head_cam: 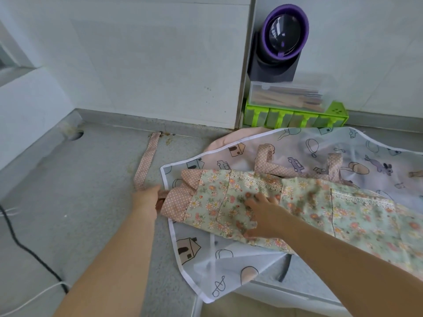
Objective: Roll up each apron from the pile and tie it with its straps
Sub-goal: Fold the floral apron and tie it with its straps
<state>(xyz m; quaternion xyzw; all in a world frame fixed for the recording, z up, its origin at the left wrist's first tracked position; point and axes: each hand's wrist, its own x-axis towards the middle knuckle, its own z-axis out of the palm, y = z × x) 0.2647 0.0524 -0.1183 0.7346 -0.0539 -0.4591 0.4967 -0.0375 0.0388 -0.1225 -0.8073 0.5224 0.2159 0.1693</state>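
Floral apron (pixel 320 202) is folded into a long band. It lies across a translucent white apron (pixel 196 259) printed with houses and cars, on the right half of the grey desk (pixel 91 191). A bit of pale pink fabric (pixel 229 137) shows under the white one's far edge.

Left grip (pixel 148 200): fingers curled round the base of the pink polka-dot strap (pixel 146 161), just where it meets the apron's ruffled left end. From there the strap runs out flat over the bare desk to the wall.

Right grip (pixel 263 216): holds nothing. Fingers are spread and lie flat on the floral band near its left third, with the thumb at the band's near edge.

Two more polka-dot strap loops (pixel 265 156) stick out from the band's far edge onto the white apron.

At the back against the wall is a green rack (pixel 295 117) with a clear utensil box (pixel 288 97) on top. A black-and-purple appliance (pixel 279 42) stands above that. A black cable (pixel 23 243) and a white cable (pixel 34 300) lie at the desk's left edge.
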